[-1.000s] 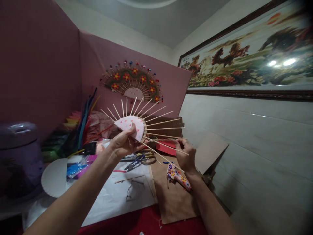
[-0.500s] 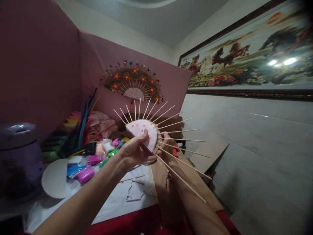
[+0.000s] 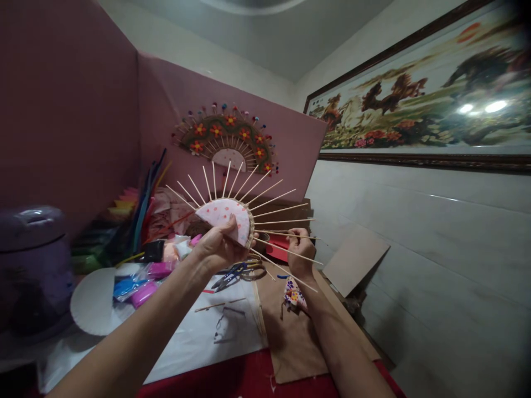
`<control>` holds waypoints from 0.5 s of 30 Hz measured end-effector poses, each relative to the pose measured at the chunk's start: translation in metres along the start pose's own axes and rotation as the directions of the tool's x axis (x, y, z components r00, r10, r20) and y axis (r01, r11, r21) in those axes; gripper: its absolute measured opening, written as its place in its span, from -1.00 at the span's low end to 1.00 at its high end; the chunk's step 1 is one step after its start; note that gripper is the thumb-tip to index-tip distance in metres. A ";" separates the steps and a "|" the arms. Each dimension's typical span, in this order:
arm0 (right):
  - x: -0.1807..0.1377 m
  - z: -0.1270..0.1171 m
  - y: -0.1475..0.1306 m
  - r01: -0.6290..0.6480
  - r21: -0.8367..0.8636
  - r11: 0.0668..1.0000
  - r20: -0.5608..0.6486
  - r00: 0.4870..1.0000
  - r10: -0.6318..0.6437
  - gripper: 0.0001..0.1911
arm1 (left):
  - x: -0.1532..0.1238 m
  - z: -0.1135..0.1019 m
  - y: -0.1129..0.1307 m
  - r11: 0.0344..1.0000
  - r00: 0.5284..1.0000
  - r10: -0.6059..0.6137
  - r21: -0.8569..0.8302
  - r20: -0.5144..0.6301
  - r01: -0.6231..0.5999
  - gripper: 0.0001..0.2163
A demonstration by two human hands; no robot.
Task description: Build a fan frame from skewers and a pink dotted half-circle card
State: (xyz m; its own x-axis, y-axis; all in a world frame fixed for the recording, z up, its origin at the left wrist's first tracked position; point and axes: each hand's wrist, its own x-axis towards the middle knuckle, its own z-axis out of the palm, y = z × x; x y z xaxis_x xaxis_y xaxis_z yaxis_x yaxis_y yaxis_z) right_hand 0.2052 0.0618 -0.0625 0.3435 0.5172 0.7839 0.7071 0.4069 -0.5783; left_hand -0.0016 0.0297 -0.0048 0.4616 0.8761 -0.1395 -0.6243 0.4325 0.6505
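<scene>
My left hand (image 3: 222,246) grips the flat edge of a half-round fan base (image 3: 219,213), its thumb over the pale, pink-dotted face. Thin wooden sticks (image 3: 261,190) spread from its curved edge, where a band of braided twine (image 3: 251,229) runs along the right side. To the right, my right hand (image 3: 301,246) is closed, thumb and fingers pinched on what looks like a thin length of twine (image 3: 276,231) stretching from the band beside one of the sticks. A finished fan (image 3: 226,138) with orange flowers and bead-tipped sticks hangs on the pink board behind.
Below lie scissors (image 3: 234,273), brown cardboard (image 3: 290,342) and a flower-patterned piece (image 3: 292,293). Packets of coloured clay (image 3: 145,293), a white half disc (image 3: 93,301) and a purple appliance (image 3: 33,271) stand at left. A red piece (image 3: 276,249) lies behind the sticks.
My right hand has moved from the base's rim out to the right, drawing the strand with it. The fan base has shifted a little left in my left hand.
</scene>
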 end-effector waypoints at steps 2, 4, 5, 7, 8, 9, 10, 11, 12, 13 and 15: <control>0.001 -0.012 -0.002 0.077 -0.013 0.997 -0.061 0.995 -0.078 -0.74 | 0.001 -0.003 0.003 1.000 1.000 0.011 -0.015 -0.020 -0.011 -0.73; 0.001 -0.023 -0.005 0.156 -0.053 0.986 -0.110 0.981 -0.161 -0.76 | 0.003 -0.005 0.006 0.999 0.999 0.026 -0.028 -0.043 -0.028 -0.76; 0.002 -0.028 -0.006 0.191 -0.075 0.979 -0.126 0.972 -0.199 -0.77 | 0.003 -0.006 0.007 0.999 0.998 0.032 -0.037 -0.049 -0.034 -0.77; 0.004 -0.037 -0.008 0.240 -0.110 0.965 -0.147 0.956 -0.255 -0.78 | 0.004 -0.008 0.009 0.998 0.998 0.044 -0.051 -0.043 -0.047 -0.78; 0.005 -0.042 -0.009 0.261 -0.125 0.957 -0.160 0.947 -0.279 -0.79 | 0.004 -0.008 0.009 0.997 0.998 0.051 -0.051 -0.038 -0.053 -0.79; 0.007 -0.046 -0.010 0.283 -0.139 0.949 -0.173 0.937 -0.304 -0.81 | 0.005 -0.009 0.009 0.997 0.998 0.058 -0.049 -0.033 -0.060 -0.79; 0.009 -0.049 -0.011 0.308 -0.151 0.939 -0.185 0.925 -0.333 -0.82 | 0.005 -0.009 0.009 0.997 0.997 0.065 -0.043 -0.031 -0.067 -0.79; 0.011 -0.052 -0.011 0.334 -0.161 0.929 -0.192 0.912 -0.362 -0.84 | 0.005 -0.009 0.009 0.997 0.997 0.070 -0.034 -0.033 -0.072 -0.79; 0.013 -0.054 -0.012 0.359 -0.169 0.918 -0.195 0.901 -0.388 -0.84 | 0.005 -0.009 0.009 0.997 0.997 0.071 -0.020 -0.041 -0.072 -0.79; 0.016 -0.056 -0.012 0.376 -0.173 0.910 -0.196 0.893 -0.406 -0.84 | 0.005 -0.010 0.009 0.998 0.997 0.063 -0.002 -0.051 -0.064 -0.78; 0.020 -0.056 -0.010 0.366 -0.158 0.917 -0.198 0.898 -0.392 -0.83 | 0.005 -0.010 0.009 0.999 0.998 0.043 0.033 -0.054 -0.042 -0.76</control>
State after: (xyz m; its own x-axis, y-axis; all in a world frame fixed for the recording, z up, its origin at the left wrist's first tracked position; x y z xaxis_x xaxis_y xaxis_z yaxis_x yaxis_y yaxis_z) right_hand 0.2395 0.0260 -0.0283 0.1537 0.1557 0.9758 0.8718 0.4435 -0.2080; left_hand -0.0108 0.0401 -0.0075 0.3996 0.9042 -0.1512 -0.6221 0.3886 0.6797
